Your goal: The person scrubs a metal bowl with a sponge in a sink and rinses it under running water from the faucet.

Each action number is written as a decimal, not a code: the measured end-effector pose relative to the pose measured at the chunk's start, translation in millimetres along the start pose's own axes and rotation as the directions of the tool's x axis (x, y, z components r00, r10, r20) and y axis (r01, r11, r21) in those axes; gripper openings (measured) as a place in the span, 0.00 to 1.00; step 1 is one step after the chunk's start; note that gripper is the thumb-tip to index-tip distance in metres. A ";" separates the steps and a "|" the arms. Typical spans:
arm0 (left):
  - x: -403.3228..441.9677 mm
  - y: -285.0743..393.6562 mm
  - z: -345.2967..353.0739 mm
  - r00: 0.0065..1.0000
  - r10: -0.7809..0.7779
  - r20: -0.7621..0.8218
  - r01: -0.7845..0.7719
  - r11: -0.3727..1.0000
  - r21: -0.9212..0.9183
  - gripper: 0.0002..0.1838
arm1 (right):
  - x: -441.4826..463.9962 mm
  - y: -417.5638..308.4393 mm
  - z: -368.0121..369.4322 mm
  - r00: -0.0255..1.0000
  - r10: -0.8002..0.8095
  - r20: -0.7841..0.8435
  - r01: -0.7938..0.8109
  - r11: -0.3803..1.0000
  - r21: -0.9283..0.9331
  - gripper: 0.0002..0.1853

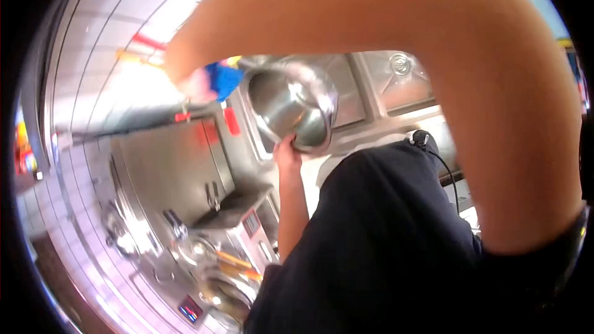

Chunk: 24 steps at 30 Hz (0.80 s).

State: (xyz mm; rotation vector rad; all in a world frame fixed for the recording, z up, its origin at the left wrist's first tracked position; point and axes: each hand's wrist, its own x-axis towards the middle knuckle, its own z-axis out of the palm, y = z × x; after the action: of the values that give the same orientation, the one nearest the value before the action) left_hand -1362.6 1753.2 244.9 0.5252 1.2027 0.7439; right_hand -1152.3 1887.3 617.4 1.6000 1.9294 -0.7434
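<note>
A large shiny metal pot (269,102) is tilted over the sink area, its open mouth facing the camera. My left hand (288,151) grips its rim at the lower edge, thumb on the inside. My right arm arches across the top of the view. At its end my right hand (199,85), blurred by glare, is closed on a blue cloth (226,80) just left of the pot. The exact shape of its fingers is hard to make out.
A steel sink basin with a drain (400,64) lies to the right of the pot. Red and orange handles (139,57) show against the tiled wall (111,0). At lower left are a steel panel (176,173), metal bowls (226,294) and a box-like appliance (250,229).
</note>
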 end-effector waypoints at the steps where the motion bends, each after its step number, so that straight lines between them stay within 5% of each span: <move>1: -1.7 0.9 7.3 0.999 0.036 0.031 -0.037 0.999 0.010 0.09 | 10.2 -3.1 12.4 0.994 -0.109 -0.007 0.110 0.993 0.035 0.13; 2: -8.5 0.7 12.8 0.997 0.083 -0.007 -0.083 0.997 0.006 0.08 | 30.7 -4.1 38.9 0.938 -0.339 -0.069 0.344 0.937 0.065 0.13; 5: -21.7 13.4 33.3 0.988 0.131 -0.081 -0.130 0.991 0.018 0.07 | 85.1 -6.0 139.3 0.783 -0.509 -0.359 0.567 0.821 0.072 0.21; 9: -16.6 22.3 42.7 0.984 0.135 -0.115 -0.126 0.988 0.085 0.06 | 107.8 4.8 216.3 0.900 -0.101 -0.424 0.317 0.819 0.478 0.31; 16: -21.6 27.3 65.5 0.953 0.300 -0.035 -0.299 0.953 0.039 0.26 | 185.6 20.8 277.6 0.818 0.161 -0.552 0.303 0.695 0.652 0.25; 18: -28.8 34.7 68.3 0.963 0.270 -0.018 -0.268 0.961 0.071 0.29 | 180.9 17.2 261.9 0.823 0.398 -0.406 0.210 0.451 0.867 0.23; 20: -33.1 38.8 70.7 0.961 0.276 -0.008 -0.273 0.954 0.125 0.29 | 182.6 20.8 252.2 0.763 0.543 -0.351 0.204 0.312 0.928 0.23; 22: -23.8 36.0 66.6 0.936 0.352 -0.025 -0.332 0.901 0.278 0.29 | 192.6 21.0 243.4 0.541 0.778 -0.319 0.132 0.296 0.946 0.24; 23: -16.1 28.4 60.5 0.941 0.338 -0.020 -0.323 0.914 0.244 0.28 | 186.8 25.5 243.2 0.414 0.796 -0.442 0.216 0.386 0.897 0.26; 24: -16.3 28.3 60.0 0.946 0.323 -0.014 -0.313 0.926 0.211 0.28 | 175.1 23.3 235.9 0.415 0.759 -0.503 0.290 0.413 0.863 0.26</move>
State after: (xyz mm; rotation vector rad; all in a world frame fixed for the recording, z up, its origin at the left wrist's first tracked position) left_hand -1314.7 1760.8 292.9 0.8951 1.2632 0.9156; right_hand -1147.3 1848.2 325.4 3.6006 1.6531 -0.9081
